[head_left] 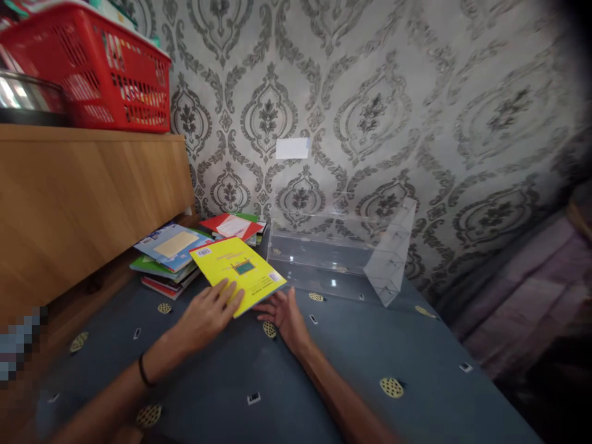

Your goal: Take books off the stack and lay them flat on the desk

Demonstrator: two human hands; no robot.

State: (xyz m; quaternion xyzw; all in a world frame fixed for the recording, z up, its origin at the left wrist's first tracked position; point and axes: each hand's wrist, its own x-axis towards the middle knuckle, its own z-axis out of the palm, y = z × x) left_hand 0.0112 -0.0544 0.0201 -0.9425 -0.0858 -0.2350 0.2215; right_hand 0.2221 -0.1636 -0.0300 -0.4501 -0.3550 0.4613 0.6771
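Observation:
A yellow book [240, 271] with a small green picture on its cover is tilted above the dark patterned surface. My left hand [213, 311] grips its near edge, fingers on the cover and the thumb hidden. My right hand [287, 317] is by the book's near right corner, palm turned inward and fingers apart; fingertips reach toward the underside, and I cannot tell if they touch it. Behind the book lie a stack of books [169, 246] and another pile topped by a red cover [231, 227]. A clear acrylic tiered rack [319, 253] stands to the right.
On the left is a wooden cabinet [92, 203] with a red plastic basket [115, 74] on top. A patterned cloth [351, 357] covers the work surface. Patterned wallpaper [370, 111] rises behind the rack. Draped fabric [527, 277] hangs on the right, beyond the surface's edge.

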